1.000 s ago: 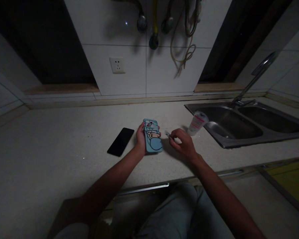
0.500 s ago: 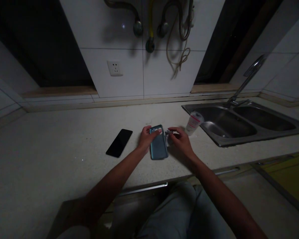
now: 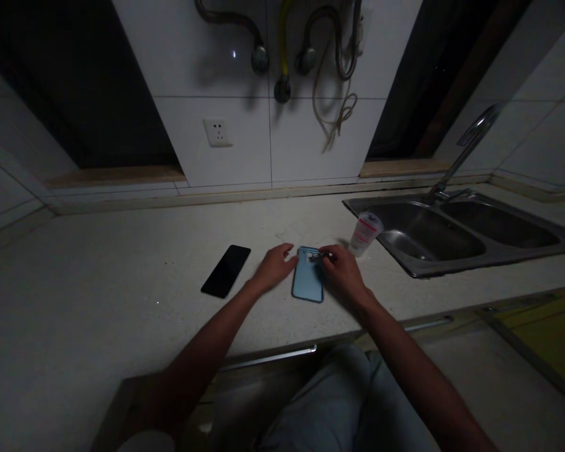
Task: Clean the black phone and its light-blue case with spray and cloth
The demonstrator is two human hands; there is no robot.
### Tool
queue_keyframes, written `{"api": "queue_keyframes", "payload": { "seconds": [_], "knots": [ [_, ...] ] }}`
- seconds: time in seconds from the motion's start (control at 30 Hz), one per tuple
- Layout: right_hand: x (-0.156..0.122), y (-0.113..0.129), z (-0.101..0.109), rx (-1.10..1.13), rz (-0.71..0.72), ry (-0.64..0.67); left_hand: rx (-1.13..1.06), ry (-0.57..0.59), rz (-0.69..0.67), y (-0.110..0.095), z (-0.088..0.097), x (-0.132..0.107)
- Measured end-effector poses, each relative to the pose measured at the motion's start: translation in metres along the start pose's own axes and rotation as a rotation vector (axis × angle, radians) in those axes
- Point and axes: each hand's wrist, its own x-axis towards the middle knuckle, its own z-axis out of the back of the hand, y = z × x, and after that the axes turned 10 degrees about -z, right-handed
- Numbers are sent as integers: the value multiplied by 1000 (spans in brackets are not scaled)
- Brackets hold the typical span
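A light blue translucent phone case (image 3: 307, 282) lies flat on the counter, its camera cutouts at the far end. My left hand (image 3: 274, 269) is just left of the case with thumb and fingers apart, holding nothing. Whether its thumb tip touches the case edge is hard to tell. At the case's upper right corner, my right hand (image 3: 343, 271) is closed in a pinch on a small dark, shiny item (image 3: 327, 255), too small and dim to name. To the left of my left hand a black smartphone (image 3: 226, 271) rests with its dark screen up.
A clear plastic cup (image 3: 365, 233) with pink markings stands right of my right hand, beside the steel double sink (image 3: 417, 271) and its faucet (image 3: 471, 144). A wall socket (image 3: 217, 133) and pipes (image 3: 282, 88) are on the tiled wall behind. The counter's front edge is close below my forearms.
My left hand has let go of the phone case and moved slightly left. The case now lies flat, a little further right, looking lighter. My right hand keeps its pinch near the case's corner.
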Motion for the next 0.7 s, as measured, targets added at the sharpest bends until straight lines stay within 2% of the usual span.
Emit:
{"api": "queue_keyframes", "payload": {
  "seconds": [0.1,0.17,0.27,0.4,0.5,0.7],
  "knots": [
    [0,-1,0,-44,-29,-17,572,-65,-94,-13,30,-3],
    [0,-1,1,-65,-34,-23,932,-64,-18,-22,49,-10],
    [0,-1,3,-85,-50,-19,1223,-32,110,-29,70,-26],
    [0,1,7,-96,-86,-27,1281,57,301,-24,89,-43],
    [0,3,9,-105,-115,-5,1296,66,344,-21,95,-45],
    [0,9,13,-117,-165,65,1234,98,429,-20,97,-33]
  ]
}}
